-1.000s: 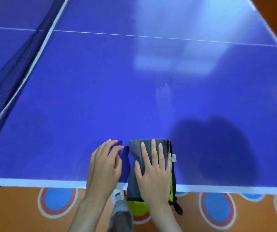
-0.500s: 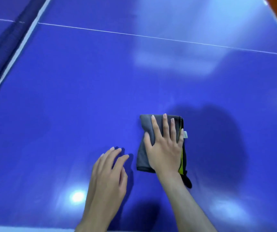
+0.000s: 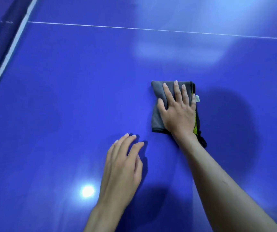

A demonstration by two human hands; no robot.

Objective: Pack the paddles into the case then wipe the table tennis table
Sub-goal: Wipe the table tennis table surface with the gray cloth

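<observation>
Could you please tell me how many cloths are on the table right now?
1: a folded grey cloth lies on the blue table, right of centre, under the right hand.

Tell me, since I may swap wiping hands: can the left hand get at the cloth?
Probably yes: the left hand lies on bare table beside the cloth, though the right hand covers most of it.

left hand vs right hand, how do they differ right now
The right hand lies flat on the folded grey cloth, fingers straight and spread; the left hand touches no cloth and sits on the bare blue table with fingers slightly bent. The right hand reaches further out across the table; the left is nearer the person. Both are palm down, and neither grips anything.
</observation>
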